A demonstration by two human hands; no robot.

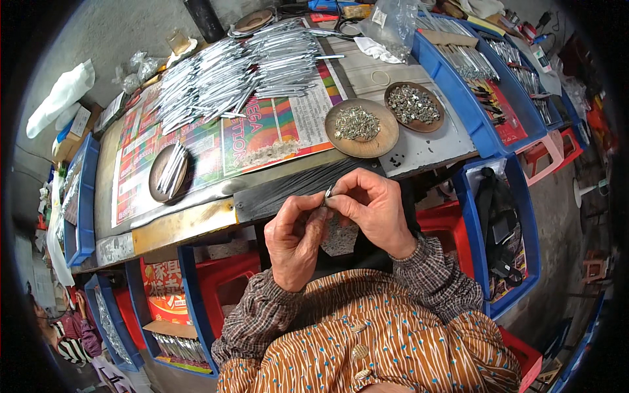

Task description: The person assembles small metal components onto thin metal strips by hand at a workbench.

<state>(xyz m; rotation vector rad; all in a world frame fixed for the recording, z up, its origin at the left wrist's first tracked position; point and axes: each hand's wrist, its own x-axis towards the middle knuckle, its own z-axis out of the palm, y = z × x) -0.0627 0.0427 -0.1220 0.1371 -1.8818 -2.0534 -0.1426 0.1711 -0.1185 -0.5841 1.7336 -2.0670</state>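
Observation:
My left hand (pixel 296 237) and my right hand (pixel 373 206) meet in front of the table's near edge. Both pinch a small silver metal piece (pixel 328 193) between thumb and forefinger; fingertips cover most of it, so its exact kind is hidden. Just beyond my right hand sits a round wooden plate (pixel 375 147) heaped with tiny metal parts (pixel 357 123). A darker plate (pixel 419 128) beside it holds similar grey parts. Further left, a brown dish (pixel 156 175) carries several thin silver rods (pixel 172 169). A large heap of silver rods (pixel 223 78) covers the table's far side.
Printed paper sheets (pixel 282 121) lie under the rods. Blue bins with rods and parts flank the table, one upper right (pixel 452 105) and one at the left (pixel 82 203). A blue crate (pixel 472 216) with black items stands right of me. Red stools (pixel 226 278) are below the table.

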